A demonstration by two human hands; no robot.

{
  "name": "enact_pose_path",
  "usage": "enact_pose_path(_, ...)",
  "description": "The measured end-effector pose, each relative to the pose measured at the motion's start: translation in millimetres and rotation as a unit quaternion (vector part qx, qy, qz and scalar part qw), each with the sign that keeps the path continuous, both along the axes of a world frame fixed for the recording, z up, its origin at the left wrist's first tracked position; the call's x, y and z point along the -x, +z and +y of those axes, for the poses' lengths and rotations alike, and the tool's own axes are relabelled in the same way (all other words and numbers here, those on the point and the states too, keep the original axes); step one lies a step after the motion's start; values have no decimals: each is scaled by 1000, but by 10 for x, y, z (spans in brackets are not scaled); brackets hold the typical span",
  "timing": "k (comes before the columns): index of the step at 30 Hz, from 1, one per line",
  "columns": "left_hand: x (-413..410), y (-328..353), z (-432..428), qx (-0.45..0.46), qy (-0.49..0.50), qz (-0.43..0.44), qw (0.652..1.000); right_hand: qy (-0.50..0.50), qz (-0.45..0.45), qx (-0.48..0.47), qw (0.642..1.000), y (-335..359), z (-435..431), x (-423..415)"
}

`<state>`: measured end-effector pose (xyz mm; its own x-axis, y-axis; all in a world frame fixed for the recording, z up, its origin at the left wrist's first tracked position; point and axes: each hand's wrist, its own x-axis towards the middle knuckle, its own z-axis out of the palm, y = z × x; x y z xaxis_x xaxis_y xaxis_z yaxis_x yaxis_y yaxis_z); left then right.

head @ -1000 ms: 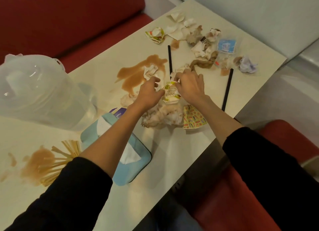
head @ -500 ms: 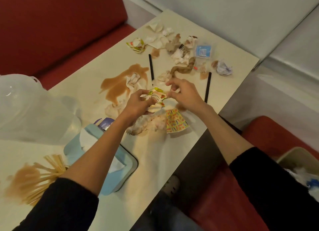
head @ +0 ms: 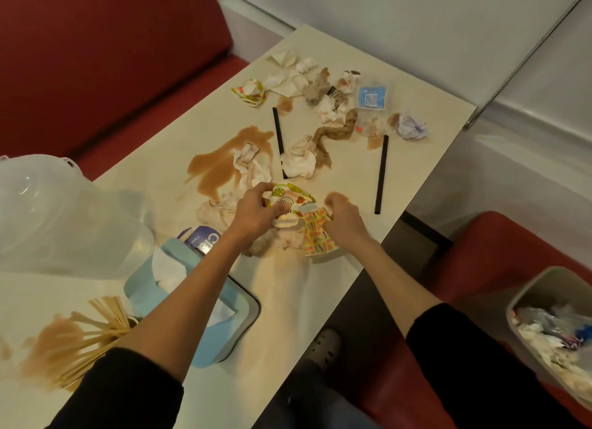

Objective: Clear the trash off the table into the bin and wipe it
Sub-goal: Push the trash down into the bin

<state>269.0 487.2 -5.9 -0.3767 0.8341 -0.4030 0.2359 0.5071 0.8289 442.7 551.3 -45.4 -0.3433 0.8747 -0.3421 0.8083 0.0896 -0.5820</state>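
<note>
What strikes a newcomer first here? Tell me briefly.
A brown spill spreads across the middle of the table, with crumpled napkins lying on its edge. Just nearer, the left hand grips a lemon-printed cup and the right hand pinches a striped cup beside it. A partly full bin stands at the lower right, off the table.

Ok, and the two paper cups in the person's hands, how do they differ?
The fruit-print cup is white with citrus slices and a strawberry; the patterned cup is yellow with coloured blocks. The left hand grips the fruit-print cup, the right hand the patterned cup. The fruit-print cup lies farther from the person than the patterned cup. Both are crushed paper cups.
</note>
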Motion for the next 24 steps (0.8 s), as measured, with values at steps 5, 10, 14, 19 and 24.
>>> enact_pose_path(5, -60, 65, 72, -10, -6, -13, 1000, -74, 61, 4, 995, 81, 74, -159)
enact_pose_path(10, -253, 166, 257, -32, -27, -13, 999, -150, 101, -11, 983, 284, 214, -493)
enact_pose_path(14, -586, 244, 500, -50, -67, 12, 996, -192, 123, -38, 973, 481, 280, -888)
enact_pose_path(19, -1215, 277, 827, -60, -154, 0, 986, -269, 114, -93, 952, 651, 277, -1590)
enact_pose_path(24, -2183, 229, 1071, -55, -280, -26, 958, -381, 82, -134, 911, 707, 121, -2614)
